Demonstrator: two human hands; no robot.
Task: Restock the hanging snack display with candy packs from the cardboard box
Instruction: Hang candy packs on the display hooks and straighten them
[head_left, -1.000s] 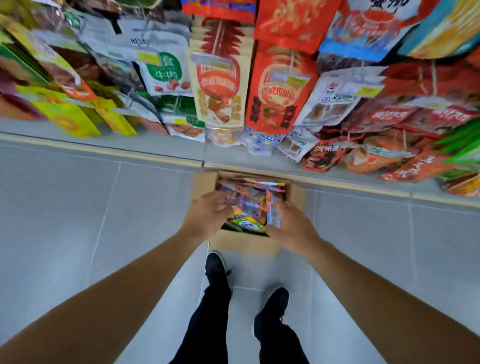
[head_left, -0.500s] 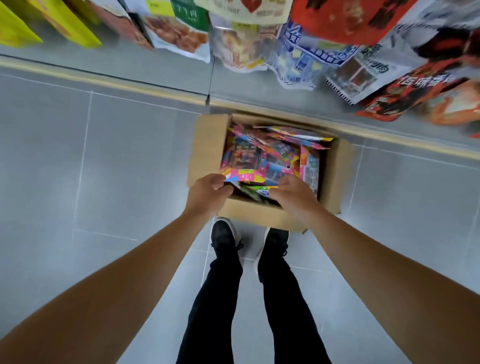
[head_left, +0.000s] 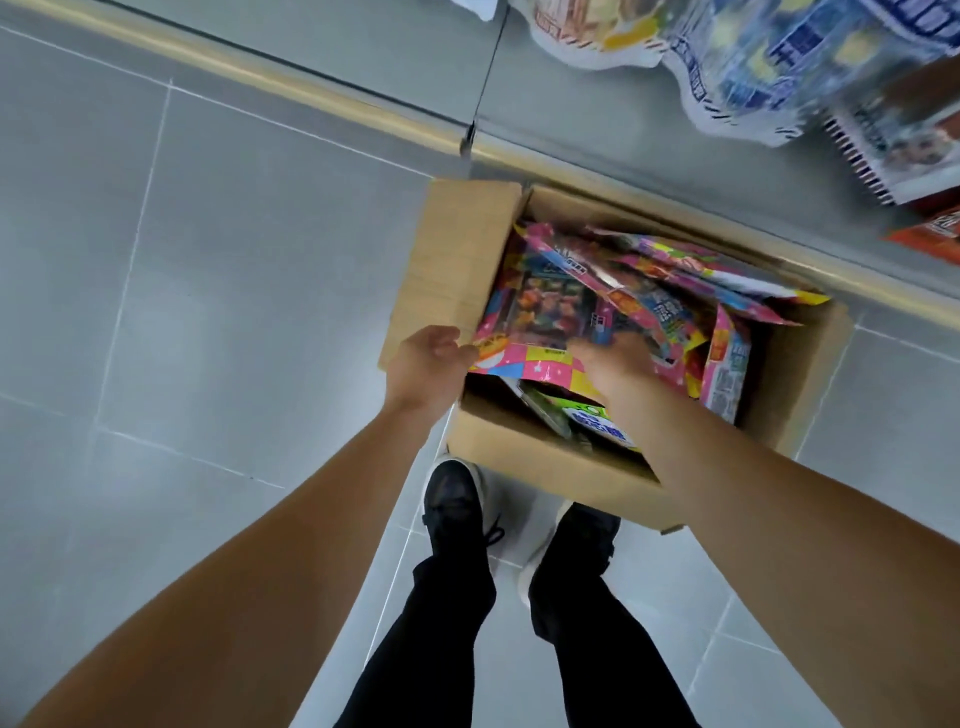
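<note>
Hands (head_left: 519, 364) on candy pack (head_left: 540, 317) (fingertips hidden)

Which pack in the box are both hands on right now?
The pink checkered pack on top at the box's left side: left hand grips its corner, right hand rests on it. The green pack beneath is untouched.

My tan cardboard box (head_left: 457, 260) holds a pink candy pack (head_left: 535, 332) with yellow-and-blue checks; the floor (head_left: 208, 260) is grey tile.
</note>
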